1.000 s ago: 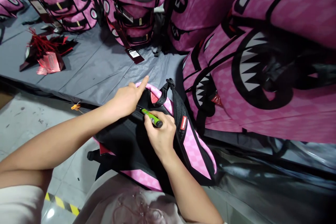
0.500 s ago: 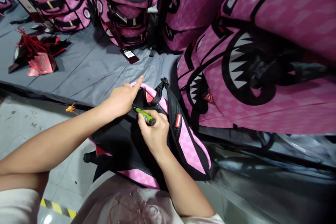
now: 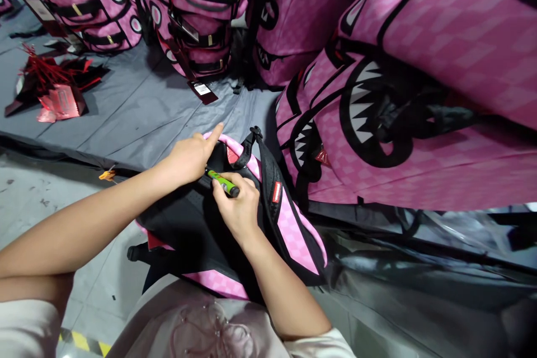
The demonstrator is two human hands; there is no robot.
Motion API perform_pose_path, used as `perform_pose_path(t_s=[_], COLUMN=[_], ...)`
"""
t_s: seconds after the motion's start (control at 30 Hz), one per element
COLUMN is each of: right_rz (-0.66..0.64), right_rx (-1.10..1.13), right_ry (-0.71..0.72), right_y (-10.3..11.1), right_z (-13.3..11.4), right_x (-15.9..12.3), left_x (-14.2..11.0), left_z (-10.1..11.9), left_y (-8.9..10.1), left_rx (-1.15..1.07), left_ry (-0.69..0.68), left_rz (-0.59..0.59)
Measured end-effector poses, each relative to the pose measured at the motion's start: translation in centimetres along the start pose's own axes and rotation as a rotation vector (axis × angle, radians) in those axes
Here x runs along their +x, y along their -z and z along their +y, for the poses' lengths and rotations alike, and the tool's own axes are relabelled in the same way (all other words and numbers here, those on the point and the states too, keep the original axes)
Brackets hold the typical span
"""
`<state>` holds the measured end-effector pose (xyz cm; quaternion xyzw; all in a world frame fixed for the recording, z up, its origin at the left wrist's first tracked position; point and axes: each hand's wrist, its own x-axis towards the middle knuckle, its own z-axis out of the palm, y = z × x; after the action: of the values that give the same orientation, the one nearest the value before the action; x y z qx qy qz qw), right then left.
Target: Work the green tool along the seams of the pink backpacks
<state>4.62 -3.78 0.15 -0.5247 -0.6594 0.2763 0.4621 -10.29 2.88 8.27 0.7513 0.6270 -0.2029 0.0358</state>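
A black and pink backpack [image 3: 197, 229] leans at the table's edge, its padded back and shoulder straps facing me. My left hand [image 3: 193, 158] grips its upper edge beside the pink piping, one finger stretched out and the others partly hidden. In my right hand [image 3: 240, 201] is a green marker pen [image 3: 222, 182] with a dark end. The pen's tip meets the black fabric close to my left hand; the exact contact is too small to make out. A shoulder strap [image 3: 272, 179] with a small red label lies right of my right hand.
Several pink checkered backpacks [image 3: 205, 5] stand along the back of the grey-covered table [image 3: 138, 106]. A large pink one with shark teeth [image 3: 398, 145] rises close at right. Red and black hang tags [image 3: 59, 89] are piled at left. An orange clip [image 3: 108, 174] sits on the table edge.
The whole view has shifted slightly, so things appear a little farther left. Both hands keep their places on the backpack, and the marker pen stays in my right hand.
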Motion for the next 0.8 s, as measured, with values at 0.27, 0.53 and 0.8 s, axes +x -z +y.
perform_pose_path(t_s=[0.27, 0.53, 0.8], right_rz=[-0.089, -0.108, 0.007], right_rx=[0.044, -0.027, 0.114], right_ry=[-0.089, -0.125, -0.048], right_y=[-0.3, 0.3, 2.8], right_z=[-0.5, -0.5, -0.9], right_x=[0.5, 0.5, 0.6], left_x=[-0.1, -0.3, 1.1], left_z=[-0.2, -0.1, -2.8], left_y=[-0.1, 0.7, -1.4], left_rx=[-0.016, -0.009, -0.035], left_ry=[-0.007, 0.007, -0.029], left_rz=[-0.001, -0.003, 0.049])
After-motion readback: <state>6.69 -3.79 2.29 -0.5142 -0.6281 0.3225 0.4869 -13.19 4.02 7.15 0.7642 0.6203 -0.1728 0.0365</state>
